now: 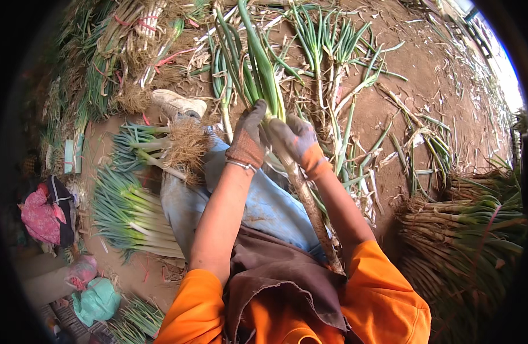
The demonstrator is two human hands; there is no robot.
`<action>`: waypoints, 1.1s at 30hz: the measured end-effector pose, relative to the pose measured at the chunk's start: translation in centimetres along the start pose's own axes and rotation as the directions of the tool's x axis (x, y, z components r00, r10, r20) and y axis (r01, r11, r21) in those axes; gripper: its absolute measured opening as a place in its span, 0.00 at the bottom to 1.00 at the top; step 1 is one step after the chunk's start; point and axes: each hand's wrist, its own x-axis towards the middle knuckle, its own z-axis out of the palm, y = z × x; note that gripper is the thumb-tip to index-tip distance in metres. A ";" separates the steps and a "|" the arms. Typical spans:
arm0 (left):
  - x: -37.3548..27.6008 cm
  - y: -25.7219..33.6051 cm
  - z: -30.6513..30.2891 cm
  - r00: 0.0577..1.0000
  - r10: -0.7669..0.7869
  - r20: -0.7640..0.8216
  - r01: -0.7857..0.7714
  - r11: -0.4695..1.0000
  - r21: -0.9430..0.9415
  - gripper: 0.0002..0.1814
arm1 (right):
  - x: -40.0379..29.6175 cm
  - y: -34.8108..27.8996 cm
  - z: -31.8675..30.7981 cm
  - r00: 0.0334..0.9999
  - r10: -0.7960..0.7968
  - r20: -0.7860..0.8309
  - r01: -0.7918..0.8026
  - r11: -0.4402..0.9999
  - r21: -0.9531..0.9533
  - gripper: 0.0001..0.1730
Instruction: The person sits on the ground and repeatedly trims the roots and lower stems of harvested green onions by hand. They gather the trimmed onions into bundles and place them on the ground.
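A long green onion (pixel 298 180) slants away from my lap, its soil-stained stalk low by my right forearm and its green leaves pointing up the view. My left hand (pixel 249 135), in a soiled orange-and-grey work glove, grips it where the leaves fan out. Just beside it, my right hand (pixel 299 142) in a similar glove closes around the pale upper stalk, thumb along the front. Cleaned green onions (pixel 135 215) with white stalks lie in a pile left of my leg. Above that pile are a few more with bushy brown roots (pixel 187 148).
Tied bundles of rooted green onions (pixel 130 47) are heaped at upper left. A large pile of unpeeled onions (pixel 457 228) lies at right. Loose onions (pixel 328 51) and stripped leaves litter the dirt floor (pixel 466 103). Plastic bags (pixel 97 300) and pink cloth (pixel 42 215) lie at left.
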 end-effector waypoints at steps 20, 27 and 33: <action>-1.5 5.4 1.4 0.849 0.005 0.529 0.220 0.906 -0.361 0.29 | -21.6 13.0 -9.9 0.795 0.590 -0.140 -0.446 0.412 -0.795 0.20; -3.1 3.7 3.6 0.771 -0.104 0.628 0.285 0.938 -0.195 0.31 | -6.0 -2.2 -2.4 0.902 0.236 0.361 -0.380 0.832 0.404 0.19; -3.6 5.9 -0.3 0.999 -0.036 -0.015 0.036 0.999 -0.014 0.29 | -3.9 -1.6 0.3 0.911 0.350 0.217 -0.410 0.821 0.397 0.17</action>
